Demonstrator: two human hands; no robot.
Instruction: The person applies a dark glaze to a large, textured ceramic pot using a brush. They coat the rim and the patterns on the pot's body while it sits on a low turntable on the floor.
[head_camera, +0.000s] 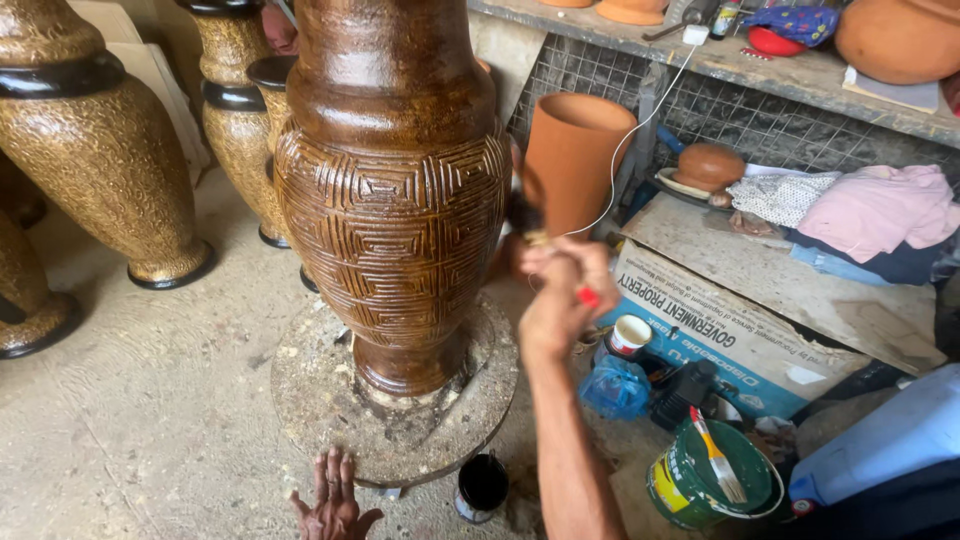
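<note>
Brown carved vase (392, 200) stands upright on a round stone turntable (310, 395) on the floor. Beside its right flank, the right hand (562, 290) is raised, fingers pinched around a red-handled brush (535, 232) whose bristles touch the vase. Left hand (333, 500) hangs low, fingers spread, holding nothing. Nearby, 1 green bucket (690, 490) holds a paintbrush (718, 462).

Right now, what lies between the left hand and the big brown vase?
In the head view, the round stone turntable under the brown vase lies between; the left hand rests at its edge.
</note>
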